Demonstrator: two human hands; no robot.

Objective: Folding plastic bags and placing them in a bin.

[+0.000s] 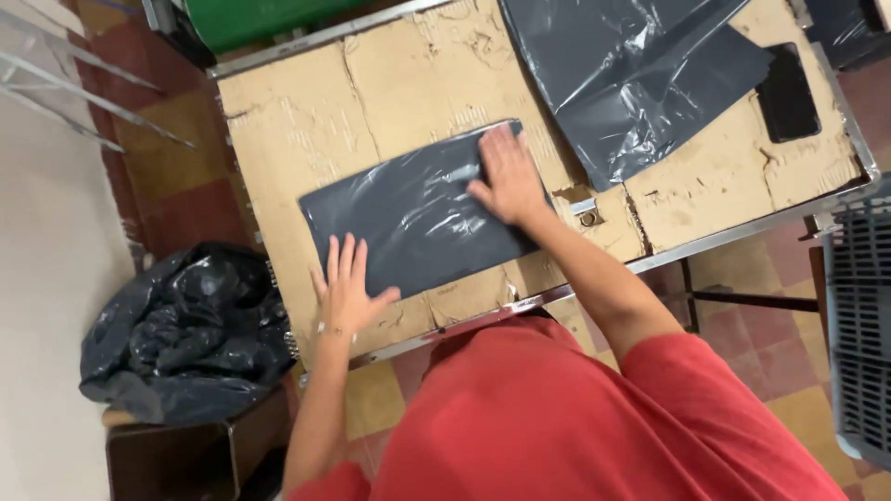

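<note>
A dark grey plastic mailer bag [408, 218] lies flat on a cardboard-covered table [306, 130]. My right hand [506, 181] presses flat on the bag's far right end, fingers spread. My left hand [345, 288] rests flat at the bag's near left corner, fingers spread, partly on the cardboard. Neither hand grips anything.
A stack of larger grey plastic bags [631, 79] lies at the table's far right, beside a black flat object [787, 93]. A bundle of black plastic [190, 329] sits on a stool at the left. A grey crate [858, 334] stands at the right. A green container [260, 17] is beyond the table.
</note>
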